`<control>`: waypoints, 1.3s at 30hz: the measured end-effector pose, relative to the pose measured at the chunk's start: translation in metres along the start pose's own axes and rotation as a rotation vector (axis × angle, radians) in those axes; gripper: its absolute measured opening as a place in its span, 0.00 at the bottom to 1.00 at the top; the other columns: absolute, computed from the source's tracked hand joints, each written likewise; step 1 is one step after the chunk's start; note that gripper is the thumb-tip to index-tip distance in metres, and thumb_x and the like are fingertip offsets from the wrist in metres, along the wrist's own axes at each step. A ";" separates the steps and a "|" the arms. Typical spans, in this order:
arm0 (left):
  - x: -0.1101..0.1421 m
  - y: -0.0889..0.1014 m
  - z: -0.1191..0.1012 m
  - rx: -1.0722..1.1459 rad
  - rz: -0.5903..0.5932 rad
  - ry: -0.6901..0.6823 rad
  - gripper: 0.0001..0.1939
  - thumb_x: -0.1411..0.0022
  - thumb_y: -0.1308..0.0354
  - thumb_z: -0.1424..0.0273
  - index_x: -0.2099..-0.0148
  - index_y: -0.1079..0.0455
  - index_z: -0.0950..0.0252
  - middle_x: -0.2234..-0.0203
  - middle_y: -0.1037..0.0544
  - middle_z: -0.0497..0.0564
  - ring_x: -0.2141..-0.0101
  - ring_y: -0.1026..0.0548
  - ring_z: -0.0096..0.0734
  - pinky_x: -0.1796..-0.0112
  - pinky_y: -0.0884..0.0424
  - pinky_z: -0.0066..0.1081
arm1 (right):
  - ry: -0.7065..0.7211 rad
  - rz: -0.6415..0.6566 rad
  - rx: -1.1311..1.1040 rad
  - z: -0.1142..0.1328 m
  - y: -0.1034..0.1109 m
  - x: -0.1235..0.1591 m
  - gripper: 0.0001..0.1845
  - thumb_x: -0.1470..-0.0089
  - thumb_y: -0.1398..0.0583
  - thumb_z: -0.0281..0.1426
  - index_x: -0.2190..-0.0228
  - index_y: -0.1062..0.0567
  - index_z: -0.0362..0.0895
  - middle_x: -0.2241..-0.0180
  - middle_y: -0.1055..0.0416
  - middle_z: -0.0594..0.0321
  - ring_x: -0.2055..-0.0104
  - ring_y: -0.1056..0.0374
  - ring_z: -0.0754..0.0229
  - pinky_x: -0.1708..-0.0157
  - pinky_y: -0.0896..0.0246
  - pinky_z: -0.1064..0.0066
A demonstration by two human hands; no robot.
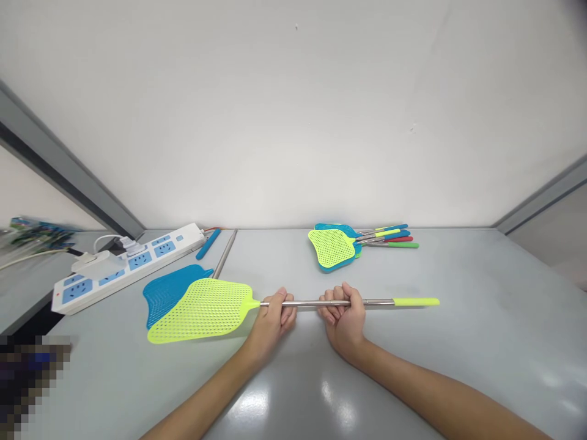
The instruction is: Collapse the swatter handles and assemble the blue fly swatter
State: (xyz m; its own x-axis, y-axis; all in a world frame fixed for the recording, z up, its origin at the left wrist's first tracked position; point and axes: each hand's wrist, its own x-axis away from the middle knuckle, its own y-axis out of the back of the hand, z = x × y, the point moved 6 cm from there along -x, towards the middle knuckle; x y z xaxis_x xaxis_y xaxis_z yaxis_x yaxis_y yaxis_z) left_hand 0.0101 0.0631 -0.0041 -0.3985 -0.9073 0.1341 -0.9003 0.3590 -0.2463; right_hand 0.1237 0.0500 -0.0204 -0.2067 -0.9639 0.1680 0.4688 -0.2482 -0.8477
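Note:
A yellow-green fly swatter (206,310) with a metal telescopic rod lies level across my view, its perforated head to the left and its yellow grip to the right. My left hand (274,318) is closed round the rod just beside the head. Farther along, my right hand (345,315) wraps the rod toward the grip, palm side up. Behind the yellow head is a blue swatter head (172,290), partly hidden by it. A loose metal rod (225,253) and a blue grip (208,244) lie near that blue head.
Several swatters (334,249) are piled at the back of the grey table (458,366), grips to the right. A white power strip (132,269) with plugs and a charger runs along the left. A white wall (293,122) stands behind, with grey frame posts at both sides.

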 end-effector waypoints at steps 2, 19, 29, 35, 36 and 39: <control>0.001 -0.004 0.001 0.020 0.018 0.036 0.23 0.42 0.62 0.63 0.87 0.54 0.64 0.95 0.50 0.42 0.88 0.52 0.20 0.83 0.54 0.26 | 0.019 -0.009 -0.008 0.001 0.001 0.001 0.22 0.52 0.51 0.33 0.91 0.54 0.43 0.92 0.61 0.72 0.89 0.62 0.70 0.88 0.68 0.75; 0.006 -0.014 0.006 0.217 0.014 0.081 0.21 0.43 0.61 0.66 0.87 0.53 0.64 0.96 0.50 0.41 0.90 0.54 0.19 0.84 0.55 0.26 | -0.052 -0.005 0.005 -0.003 -0.003 0.006 0.22 0.52 0.51 0.34 0.90 0.53 0.43 0.91 0.61 0.72 0.88 0.63 0.70 0.89 0.69 0.76; 0.009 -0.017 0.011 0.200 0.045 0.076 0.21 0.42 0.62 0.65 0.87 0.52 0.63 0.95 0.50 0.41 0.90 0.52 0.20 0.84 0.55 0.27 | -0.103 0.022 0.064 -0.009 -0.004 0.009 0.21 0.53 0.51 0.34 0.90 0.53 0.43 0.90 0.63 0.73 0.87 0.65 0.70 0.89 0.70 0.77; 0.009 -0.015 0.014 0.153 0.036 0.079 0.21 0.43 0.61 0.64 0.86 0.53 0.63 0.94 0.51 0.42 0.89 0.52 0.20 0.83 0.54 0.27 | -0.103 0.042 0.084 -0.009 -0.006 0.009 0.22 0.53 0.51 0.35 0.91 0.53 0.43 0.91 0.62 0.73 0.87 0.65 0.70 0.89 0.70 0.77; 0.009 -0.015 0.015 0.140 0.035 0.082 0.21 0.43 0.61 0.64 0.86 0.53 0.63 0.94 0.50 0.42 0.89 0.52 0.20 0.83 0.54 0.27 | -0.103 0.046 0.082 -0.009 -0.006 0.009 0.22 0.53 0.51 0.35 0.91 0.53 0.43 0.91 0.62 0.73 0.87 0.65 0.70 0.89 0.70 0.77; 0.008 -0.014 0.015 0.105 0.037 0.088 0.21 0.43 0.61 0.63 0.86 0.53 0.63 0.94 0.50 0.42 0.88 0.52 0.20 0.83 0.53 0.26 | -0.083 0.041 0.078 -0.009 -0.006 0.008 0.21 0.53 0.51 0.35 0.91 0.53 0.43 0.91 0.62 0.73 0.87 0.65 0.70 0.89 0.69 0.77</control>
State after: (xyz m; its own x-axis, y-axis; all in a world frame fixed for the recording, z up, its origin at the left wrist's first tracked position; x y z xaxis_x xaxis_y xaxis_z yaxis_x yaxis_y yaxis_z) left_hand 0.0225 0.0476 -0.0144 -0.4491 -0.8696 0.2052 -0.8632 0.3628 -0.3512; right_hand 0.1120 0.0443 -0.0187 -0.1158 -0.9772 0.1778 0.5414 -0.2122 -0.8135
